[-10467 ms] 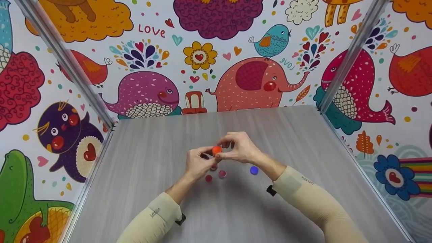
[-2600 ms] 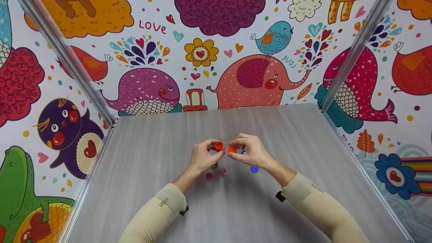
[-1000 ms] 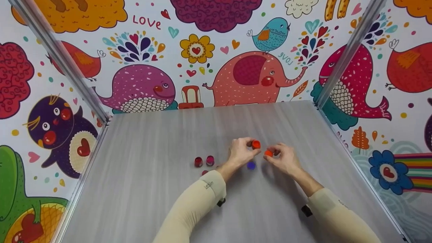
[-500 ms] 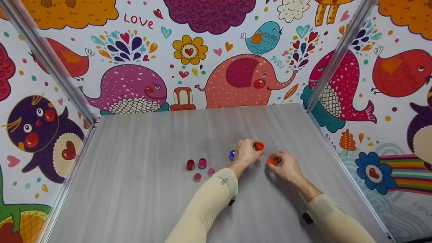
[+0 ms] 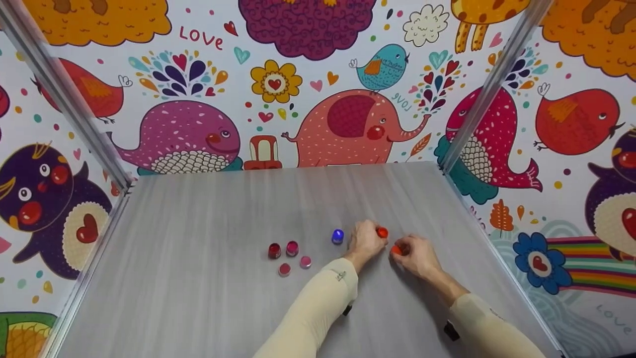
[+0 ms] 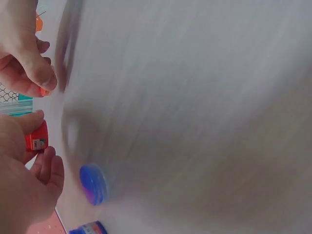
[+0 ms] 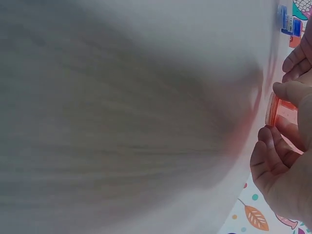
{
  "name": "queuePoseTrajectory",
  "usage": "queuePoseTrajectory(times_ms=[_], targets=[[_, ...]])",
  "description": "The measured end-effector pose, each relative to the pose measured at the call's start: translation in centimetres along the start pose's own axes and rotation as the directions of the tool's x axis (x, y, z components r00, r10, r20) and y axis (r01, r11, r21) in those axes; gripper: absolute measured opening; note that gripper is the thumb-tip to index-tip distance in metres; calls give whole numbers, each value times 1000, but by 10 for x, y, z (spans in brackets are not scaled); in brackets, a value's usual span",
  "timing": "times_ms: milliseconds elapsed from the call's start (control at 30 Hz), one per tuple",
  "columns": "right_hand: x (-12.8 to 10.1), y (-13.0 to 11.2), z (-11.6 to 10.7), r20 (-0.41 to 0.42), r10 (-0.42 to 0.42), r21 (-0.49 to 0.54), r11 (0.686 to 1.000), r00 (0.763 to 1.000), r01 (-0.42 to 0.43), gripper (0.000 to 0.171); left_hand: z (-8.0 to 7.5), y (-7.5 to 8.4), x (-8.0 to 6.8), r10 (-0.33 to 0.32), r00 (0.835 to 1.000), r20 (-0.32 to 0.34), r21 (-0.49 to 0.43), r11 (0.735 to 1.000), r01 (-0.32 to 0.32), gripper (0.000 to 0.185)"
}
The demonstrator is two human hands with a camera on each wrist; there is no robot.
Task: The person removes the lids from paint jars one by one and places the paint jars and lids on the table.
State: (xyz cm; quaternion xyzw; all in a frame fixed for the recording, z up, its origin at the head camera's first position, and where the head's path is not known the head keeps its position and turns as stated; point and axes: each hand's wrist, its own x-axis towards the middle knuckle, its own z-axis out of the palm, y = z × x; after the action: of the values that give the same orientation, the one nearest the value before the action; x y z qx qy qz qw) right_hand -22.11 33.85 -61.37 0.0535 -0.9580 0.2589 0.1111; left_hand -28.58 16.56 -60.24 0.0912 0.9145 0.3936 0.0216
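My left hand (image 5: 366, 241) grips a small open paint jar with orange-red paint (image 5: 382, 232); its label faces the left wrist camera. To the right, my right hand (image 5: 420, 256) pinches an orange lid (image 5: 397, 250) by its edge, apart from the jar and low over the table. An open blue paint jar (image 5: 338, 236) stands just left of my left hand. In the left wrist view a blue lid (image 6: 92, 184) lies on the table near it; the left hand hides that lid from the head view.
Farther left on the grey table (image 5: 198, 278) stand an open dark red jar (image 5: 274, 250) and an open magenta jar (image 5: 292, 248). In front of them lie a red lid (image 5: 284, 269) and a pink lid (image 5: 305, 261). Patterned walls with metal posts enclose the back and sides.
The orange lid, at the jar in the oldest frame, is now apart from it. Both hands have carried jar and lid rightward, past the blue jar, and lower to the table.
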Motion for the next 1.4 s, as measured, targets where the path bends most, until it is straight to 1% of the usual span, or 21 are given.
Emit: queuePoseTrajectory(times_ms=[200, 367, 600, 733, 833, 967, 1067, 1200, 1400], targets=[[-5, -1, 7, 29, 18, -12, 1000, 999, -18, 13, 4, -5, -8, -33, 999, 25, 39, 999, 32, 22], [-7, -4, 11, 28, 15, -8, 1000, 1000, -14, 13, 6, -8, -12, -50, 999, 7, 56, 997, 49, 22], [-5, -8, 14, 40, 18, 13, 1000, 999, -19, 14, 8, -9, -9, -83, 997, -3, 75, 994, 83, 18], [-1, -11, 14, 56, 4, 12, 1000, 998, -4, 12, 8, -7, -6, -98, 995, -4, 120, 988, 98, 18], [0, -10, 14, 53, -9, 1, 1000, 999, 9, 13, 9, -7, -7, -80, 997, -24, 153, 985, 83, 18], [-2, -7, 14, 38, -24, -16, 1000, 999, 25, 16, 12, -4, -12, -44, 998, -43, 187, 981, 51, 22], [-3, -4, 13, 35, -25, -24, 999, 999, 26, 18, 13, 1, -14, -32, 999, -21, 224, 974, 36, 24], [-2, -3, 10, 26, -29, -25, 999, 999, 29, 19, 10, 7, -12, -22, 1000, 10, 260, 965, 19, 27], [1, -3, 8, 31, -32, -11, 999, 999, 33, 21, -1, 12, -8, -12, 1000, 10, 285, 958, 8, 22]])
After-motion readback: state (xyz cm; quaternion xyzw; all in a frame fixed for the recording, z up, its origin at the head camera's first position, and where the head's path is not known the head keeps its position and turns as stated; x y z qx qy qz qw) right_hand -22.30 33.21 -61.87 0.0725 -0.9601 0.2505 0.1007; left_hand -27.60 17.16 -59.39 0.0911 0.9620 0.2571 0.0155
